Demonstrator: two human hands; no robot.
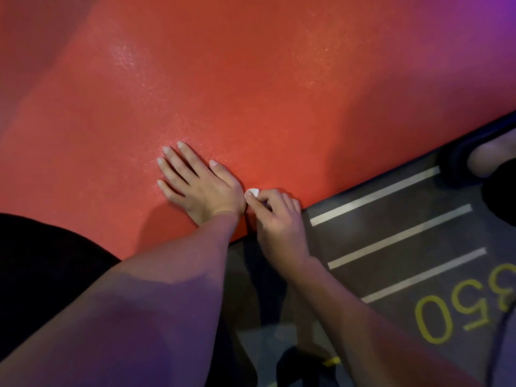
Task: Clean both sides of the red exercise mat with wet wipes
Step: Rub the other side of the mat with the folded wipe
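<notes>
The red exercise mat (pixel 251 79) fills the upper and left part of the head view, and its surface glistens in patches. My left hand (pixel 201 182) lies flat on the mat near its lower edge, fingers straight and spread. Right beside its wrist, my right hand (pixel 276 216) has its fingers curled round a small white wet wipe (pixel 252 192). Only a corner of the wipe shows above the fingers. The right hand sits at the mat's edge, over the border with the floor.
Dark gym floor (pixel 391 247) lies to the right of the mat, with three white stripes and yellow digits "350" (pixel 469 305). A dark rounded object (pixel 491 160) sits at the right edge. My dark clothing (pixel 42 261) covers the lower left.
</notes>
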